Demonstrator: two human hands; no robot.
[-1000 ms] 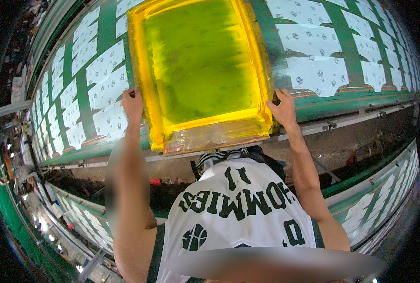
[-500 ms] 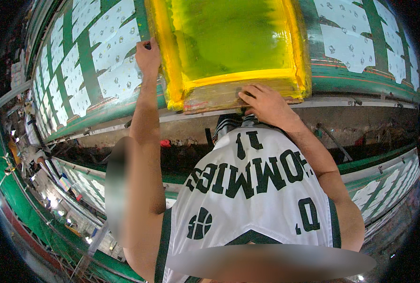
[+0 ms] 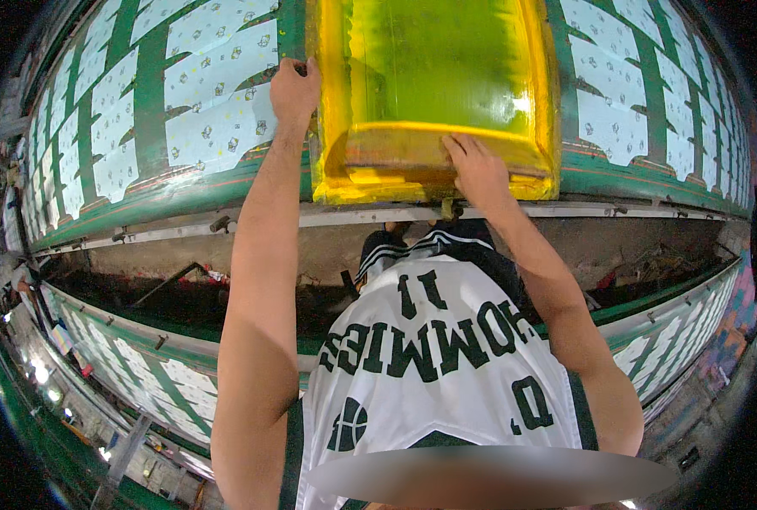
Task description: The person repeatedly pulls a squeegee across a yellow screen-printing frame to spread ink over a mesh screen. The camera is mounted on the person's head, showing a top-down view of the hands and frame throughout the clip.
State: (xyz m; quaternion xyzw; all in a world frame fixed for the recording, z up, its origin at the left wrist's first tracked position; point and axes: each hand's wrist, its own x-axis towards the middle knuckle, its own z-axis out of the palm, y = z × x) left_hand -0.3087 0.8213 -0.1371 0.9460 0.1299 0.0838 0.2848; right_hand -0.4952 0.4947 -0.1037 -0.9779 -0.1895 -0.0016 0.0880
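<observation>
A printing screen with a yellow-smeared frame and a green-yellow mesh lies on the table before me. Across its near end rests a wide wooden squeegee, with a bright band of yellow ink along its far edge. My right hand is closed over the squeegee's top, right of its middle. At the frame's left side my left hand is curled into a fist, pressed against the edge and apparently gripping it. Its fingertips are partly hidden.
Pale blue printed fabric pieces lie in rows on the green table, on both sides of the screen. A metal rail runs along the near table edge. Another table with pale pieces stands behind me, across a narrow aisle.
My right hand and the squeegee have moved a little away from me, off the frame's near edge. The view has shifted; my left hand stays beside the frame's left edge.
</observation>
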